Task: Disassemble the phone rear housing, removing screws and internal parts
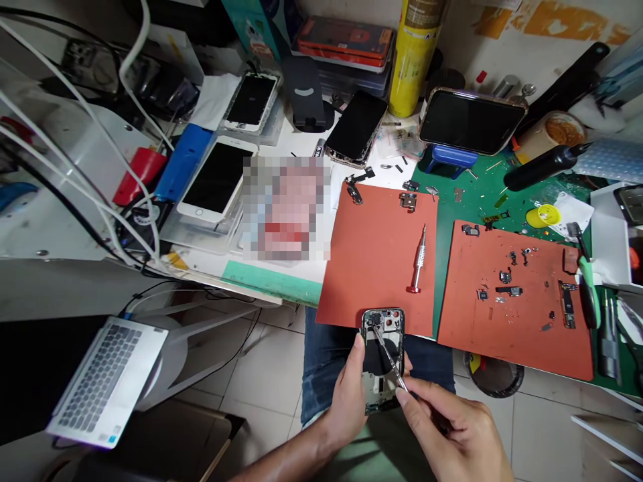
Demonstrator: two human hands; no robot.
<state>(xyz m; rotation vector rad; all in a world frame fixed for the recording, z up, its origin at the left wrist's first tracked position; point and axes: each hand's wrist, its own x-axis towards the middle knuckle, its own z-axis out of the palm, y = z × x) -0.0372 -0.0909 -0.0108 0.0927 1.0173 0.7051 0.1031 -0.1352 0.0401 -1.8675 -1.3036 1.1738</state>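
Observation:
My left hand point(351, 388) is wrapped round an opened phone housing point(370, 367), holding it above my lap at the front edge of the bench. Inside the housing I see a dark round patch, bare metal and small parts near the top end. In my right hand point(447, 422) are slim metal tweezers point(393, 365), pinched between thumb and fingers. Their tip reaches the upper left part of the housing, by a small dark component; whether it grips anything is too small to tell. A silver screwdriver point(418, 261) with a red end lies on the orange mat point(372, 254) just beyond.
A second orange mat point(522, 341) on the right carries several small phone parts. Behind stand a propped phone point(472, 122), a yellow spray can point(414, 67) and a dark phone point(356, 127). White phones point(218, 177) and cables lie left. A laptop point(108, 381) sits lower left.

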